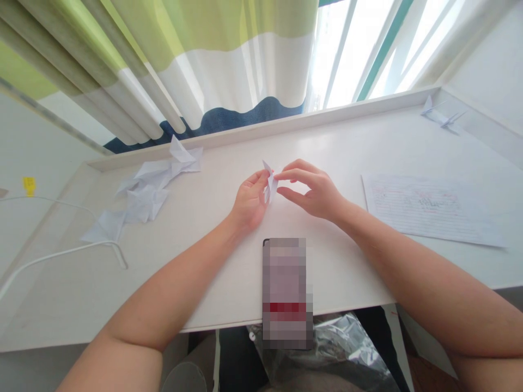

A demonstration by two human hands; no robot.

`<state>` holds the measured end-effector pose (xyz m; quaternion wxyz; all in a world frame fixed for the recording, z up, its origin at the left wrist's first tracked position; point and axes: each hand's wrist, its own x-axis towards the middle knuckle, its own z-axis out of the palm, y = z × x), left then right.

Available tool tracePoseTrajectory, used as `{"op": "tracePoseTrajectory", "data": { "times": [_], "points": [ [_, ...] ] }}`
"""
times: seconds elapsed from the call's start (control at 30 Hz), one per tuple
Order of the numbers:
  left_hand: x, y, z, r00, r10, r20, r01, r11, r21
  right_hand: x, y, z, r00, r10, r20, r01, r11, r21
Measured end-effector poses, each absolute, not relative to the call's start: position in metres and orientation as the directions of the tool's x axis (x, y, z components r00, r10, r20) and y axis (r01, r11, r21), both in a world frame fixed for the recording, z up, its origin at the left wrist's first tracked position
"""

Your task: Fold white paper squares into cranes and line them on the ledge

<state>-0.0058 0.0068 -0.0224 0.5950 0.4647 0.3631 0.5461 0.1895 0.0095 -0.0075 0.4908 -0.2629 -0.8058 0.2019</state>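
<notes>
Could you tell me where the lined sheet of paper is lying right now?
In the head view, the lined sheet lies flat on the white desk, right of the right hand, below the small folded paper figures in the far right corner.

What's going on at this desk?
A person is pinching a small folded piece of white paper between the left hand and right hand, just above a white desk. More folded paper shapes lie to the left, a lined sheet to the right, and a phone at the near edge.
</notes>
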Motion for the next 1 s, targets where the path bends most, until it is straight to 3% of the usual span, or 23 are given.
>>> {"op": "tracePoseTrajectory", "data": {
  "times": [0.27,0.33,0.4,0.5,0.6,1.0],
  "points": [
    [-0.002,0.001,-0.025,0.118,0.989,0.086,-0.248,-0.055,0.967,0.192,0.012,-0.007,-0.358,0.628,0.691,0.292,0.778,-0.556],
    [-0.003,0.0,-0.025,0.038,0.973,0.229,-0.124,-0.223,0.967,0.194,0.013,-0.007,-0.359,0.625,0.693,0.301,0.78,-0.548],
    [-0.005,0.0,-0.023,-0.021,0.889,0.457,0.045,-0.456,0.889,0.195,0.014,-0.006,-0.36,0.619,0.698,0.3,0.785,-0.542],
    [-0.009,0.0,-0.018,0.102,0.736,0.669,0.2,-0.674,0.711,0.197,0.015,-0.005,-0.358,0.615,0.702,0.283,0.788,-0.547],
    [-0.011,0.0,-0.014,0.186,0.698,0.692,0.246,-0.715,0.655,0.196,0.014,-0.003,-0.357,0.609,0.709,0.253,0.793,-0.554],
    [-0.012,0.006,-0.014,0.171,0.713,0.68,0.232,-0.7,0.676,0.194,0.013,-0.004,-0.343,0.623,0.704,0.193,0.78,-0.596]
  ]
}}
